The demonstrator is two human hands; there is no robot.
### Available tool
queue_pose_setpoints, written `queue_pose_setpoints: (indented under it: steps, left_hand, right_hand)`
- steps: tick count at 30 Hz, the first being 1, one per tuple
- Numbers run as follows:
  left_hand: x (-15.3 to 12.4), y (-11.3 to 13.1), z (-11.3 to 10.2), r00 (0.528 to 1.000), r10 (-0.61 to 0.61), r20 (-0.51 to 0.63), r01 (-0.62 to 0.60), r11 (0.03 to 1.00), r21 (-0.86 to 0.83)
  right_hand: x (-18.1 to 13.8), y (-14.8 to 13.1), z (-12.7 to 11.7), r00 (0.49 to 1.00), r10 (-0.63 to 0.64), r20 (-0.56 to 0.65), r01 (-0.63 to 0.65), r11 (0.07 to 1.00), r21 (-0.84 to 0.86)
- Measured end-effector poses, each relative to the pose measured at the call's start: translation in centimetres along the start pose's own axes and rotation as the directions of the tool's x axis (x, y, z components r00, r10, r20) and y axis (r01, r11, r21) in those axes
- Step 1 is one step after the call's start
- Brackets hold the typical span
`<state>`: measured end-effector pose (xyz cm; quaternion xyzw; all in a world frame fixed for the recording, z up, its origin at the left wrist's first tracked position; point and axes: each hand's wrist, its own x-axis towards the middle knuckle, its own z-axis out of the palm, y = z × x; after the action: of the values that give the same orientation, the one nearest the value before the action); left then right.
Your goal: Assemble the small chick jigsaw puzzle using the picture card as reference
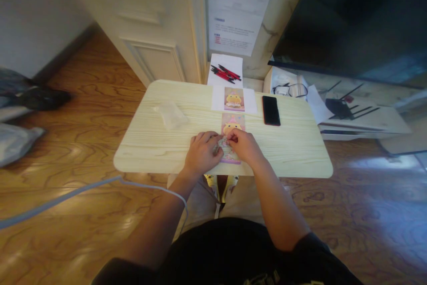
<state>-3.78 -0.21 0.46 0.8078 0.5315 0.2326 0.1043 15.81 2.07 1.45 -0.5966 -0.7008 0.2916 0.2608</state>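
Observation:
On the small table (160, 147), a picture card (232, 119) with a yellow cartoon figure in a pink party hat lies in front of me. My left hand (203, 154) rests at the card's left edge, thumb and index finger apart, their tips touching a pale, speckled patch (223, 143) on its lower half. Thumb and fingers of my right hand (246, 145) are pinched together over the card's middle; whatever is between them is too small to make out. Both hands cover part of the card.
Behind lies a similar card (234, 99) on white paper (218, 98). A phone (271, 110) is to the right, a crumpled translucent plastic bag (171, 115) to the left. Red pens (226, 74) lie at the back. A grey cable (83, 189) runs past my left arm.

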Motion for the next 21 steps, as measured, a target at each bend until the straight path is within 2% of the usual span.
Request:
queue_pose_setpoints:
  steps: [5, 17, 21]
  left_hand:
    - [-0.01, 0.05, -0.08, 1.0, -0.006, -0.01, 0.006, 1.0, -0.005]
    - [-0.06, -0.54, 0.29, 1.0, 0.019, 0.005, -0.019, 1.0, -0.01]
    - [-0.07, -0.61, 0.38, 1.0, 0.009, -0.01, -0.009, 1.0, -0.013]
  right_hand:
    - [0.3, -0.47, -0.38, 0.999, -0.043, 0.029, 0.044, 0.998, -0.039]
    - [0.04, -0.23, -0.1, 0.999, -0.028, 0.041, 0.025, 0.997, 0.07]
    - [-0.32, -0.21, -0.34, 0.999, -0.023, 0.043, 0.021, 0.999, 0.036]
